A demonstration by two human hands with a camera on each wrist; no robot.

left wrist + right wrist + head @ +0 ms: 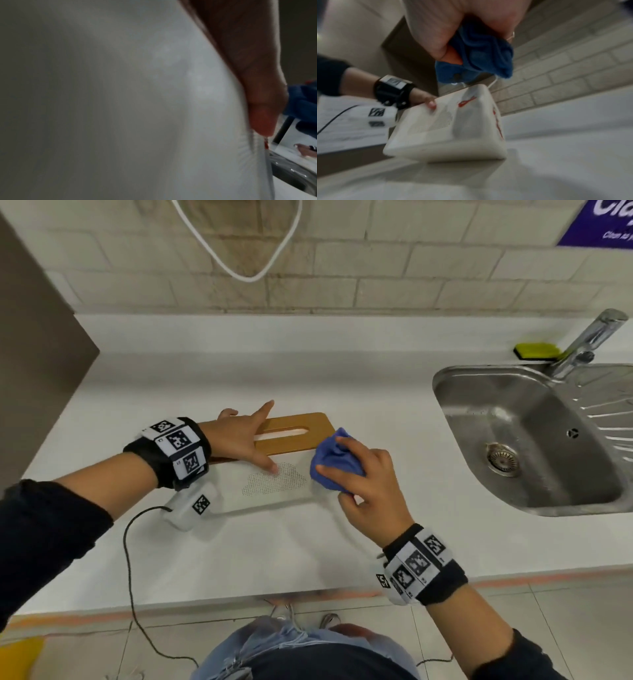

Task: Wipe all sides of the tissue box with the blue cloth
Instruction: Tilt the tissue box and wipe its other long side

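Note:
The tissue box point(274, 486) is white with a dotted front face and a wooden slotted lid point(298, 436); it stands on the white counter. My left hand point(246, 440) lies over its left part, fingers straight across the lid and thumb pressed on the front face. My right hand point(359, 474) grips the bunched blue cloth point(334, 460) against the box's right end. The left wrist view shows the white box side point(120, 94), my thumb point(262, 115) and the cloth point(302, 100). The right wrist view shows the cloth point(477, 59) above the box's point(445, 129) top right corner.
A steel sink point(442, 378) with a faucet point(589, 344) sits to the right, a yellow-green sponge point(536, 350) behind it. A black cable point(128, 542) trails off the counter's front edge. A brown panel point(34, 354) bounds the left. A brick wall stands behind.

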